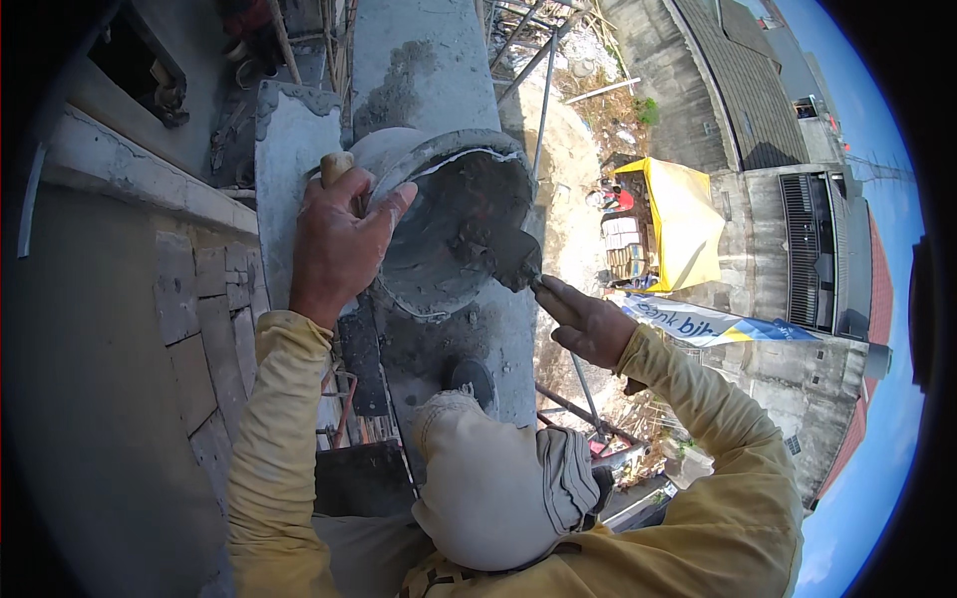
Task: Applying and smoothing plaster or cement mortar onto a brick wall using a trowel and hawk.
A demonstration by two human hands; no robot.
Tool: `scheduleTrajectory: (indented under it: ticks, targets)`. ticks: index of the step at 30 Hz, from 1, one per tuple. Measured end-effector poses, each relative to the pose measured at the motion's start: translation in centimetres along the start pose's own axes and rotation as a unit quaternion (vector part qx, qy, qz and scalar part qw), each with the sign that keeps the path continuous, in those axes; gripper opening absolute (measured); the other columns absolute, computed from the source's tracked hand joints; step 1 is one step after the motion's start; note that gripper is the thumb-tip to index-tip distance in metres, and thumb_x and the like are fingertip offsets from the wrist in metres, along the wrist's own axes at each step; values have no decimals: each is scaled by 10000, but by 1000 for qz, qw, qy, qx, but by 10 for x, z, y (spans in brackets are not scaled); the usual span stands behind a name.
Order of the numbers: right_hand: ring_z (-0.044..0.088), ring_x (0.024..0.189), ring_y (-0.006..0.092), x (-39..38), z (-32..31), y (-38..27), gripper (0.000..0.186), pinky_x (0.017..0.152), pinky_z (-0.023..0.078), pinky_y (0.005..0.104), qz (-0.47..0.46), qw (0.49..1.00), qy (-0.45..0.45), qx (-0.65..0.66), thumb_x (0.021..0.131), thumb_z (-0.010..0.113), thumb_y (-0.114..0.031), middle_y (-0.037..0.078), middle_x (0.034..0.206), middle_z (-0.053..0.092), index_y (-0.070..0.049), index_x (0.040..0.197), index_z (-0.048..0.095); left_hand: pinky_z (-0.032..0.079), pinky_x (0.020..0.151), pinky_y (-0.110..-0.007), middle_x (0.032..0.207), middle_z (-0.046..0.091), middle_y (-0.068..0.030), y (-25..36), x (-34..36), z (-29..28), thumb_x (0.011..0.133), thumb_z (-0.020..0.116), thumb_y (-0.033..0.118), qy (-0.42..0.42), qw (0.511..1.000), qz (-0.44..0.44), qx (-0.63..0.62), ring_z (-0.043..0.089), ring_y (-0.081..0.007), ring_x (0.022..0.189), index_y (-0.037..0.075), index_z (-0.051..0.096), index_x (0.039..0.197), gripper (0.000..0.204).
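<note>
From my head: left hand (339,244) closed round a wooden handle (337,165), thumb by the bucket (424,267). It's tipped on the plank (513,349), mouth near, presumably for blade access; right hand (595,327) grips the trowel (516,257), blade at the mouth's right side.

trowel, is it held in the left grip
No, the right grip holds the trowel, while the left grip is closed around a wooden handle.
</note>
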State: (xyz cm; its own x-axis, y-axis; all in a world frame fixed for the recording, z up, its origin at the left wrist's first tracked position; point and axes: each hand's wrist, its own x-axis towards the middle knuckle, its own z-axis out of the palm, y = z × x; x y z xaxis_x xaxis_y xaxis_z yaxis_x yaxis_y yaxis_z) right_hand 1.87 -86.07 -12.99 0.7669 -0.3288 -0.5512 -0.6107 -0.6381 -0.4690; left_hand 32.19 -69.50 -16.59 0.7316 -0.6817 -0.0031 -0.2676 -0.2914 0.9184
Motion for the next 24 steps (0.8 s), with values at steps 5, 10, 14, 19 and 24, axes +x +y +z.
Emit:
scheduleTrajectory:
  ticks: [5, 10, 14, 19, 24]
  targets:
    - [455, 525, 71, 6, -13, -21, 737, 436, 404, 232, 233, 895, -146, 351, 906, 598, -76, 33, 784, 518, -166, 1564, 279, 357, 608, -295, 772, 424, -8, 5, 4, -1, 890, 747, 326, -28, 999, 3, 43, 383, -108, 696, -5, 549, 791, 398]
    - [432, 504, 61, 12, -27, -30, 737, 428, 371, 202, 274, 797, -244, 479, 920, 632, -94, 27, 731, 517, -177, 1564, 283, 418, 678, -328, 824, 484, -53, 7, 5, -5, 881, 746, 349, -55, 993, 46, 93, 465, -167, 778, -8, 592, 868, 389]
    - [556, 628, 90, 15, -23, -23, 692, 521, 459, 256, 159, 906, -198, 340, 935, 662, -190, 43, 782, 589, -173, 1544, 333, 484, 765, -411, 945, 584, -175, 27, -1, 9, 858, 749, 369, -81, 984, 66, 143, 576, -303, 872, -7, 642, 987, 412]
    - [625, 735, 297, 22, -35, -28, 701, 643, 549, 423, 12, 959, 115, -257, 890, 624, -122, 157, 944, 637, -314, 1515, 373, 487, 811, -477, 989, 608, -237, 35, 3, 23, 844, 745, 383, -101, 979, 73, 162, 575, -394, 911, -1, 658, 1064, 451]
    - [659, 698, 419, 28, -4, 13, 718, 643, 545, 535, 77, 963, 68, -248, 906, 551, -148, 240, 820, 631, -363, 1532, 271, 486, 825, -479, 927, 627, -220, 25, 12, 22, 845, 743, 397, -114, 979, 112, 130, 577, -394, 911, -3, 657, 1070, 466]
